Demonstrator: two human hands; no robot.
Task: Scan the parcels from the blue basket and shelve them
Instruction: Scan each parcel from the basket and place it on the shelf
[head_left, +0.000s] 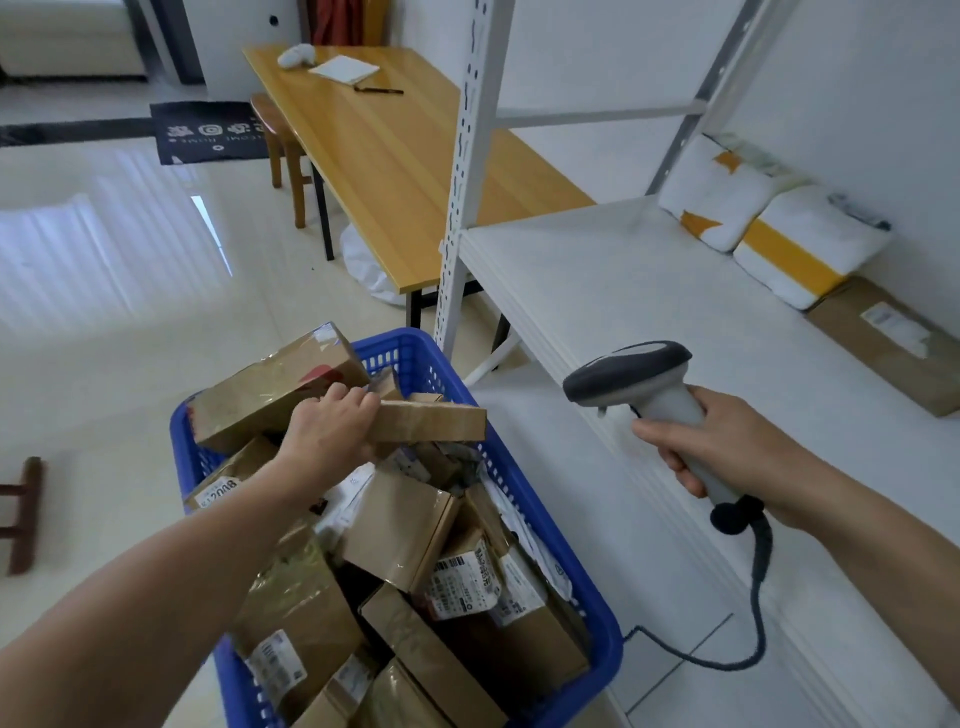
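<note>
Left hand (332, 421): fingers are curling over the top edge of a narrow parcel (434, 422) and are gripping it at its left end; the thumb is hidden, so I am judging the grip from the fingers alone. The parcel is sitting at the far end of the blue basket (550, 525), above the heap of other cartons and just right of a large box (275, 389) leaning on the rim.

Key relation: the parcel's long axis is running roughly left to right, pointing away from the left hand toward the shelf side, with its free end hanging over the basket's right wall. That free end is the part nearest the scanner (639, 382).

The scanner's head is pointing left and slightly down toward the basket, near the parcel's free end but apart from it. The right hand (727, 447) is wrapping its fingers round the scanner's handle, with the cable trailing down to the floor.

No label is showing on the parcel face I am seeing, only taped cardboard. I am therefore expecting the left hand to need a turn about the long axis before a read.

Further right, the shelf (613, 291) is carrying two padded mailers (769, 228) and a flat brown box (893, 348) against the wall.
</note>
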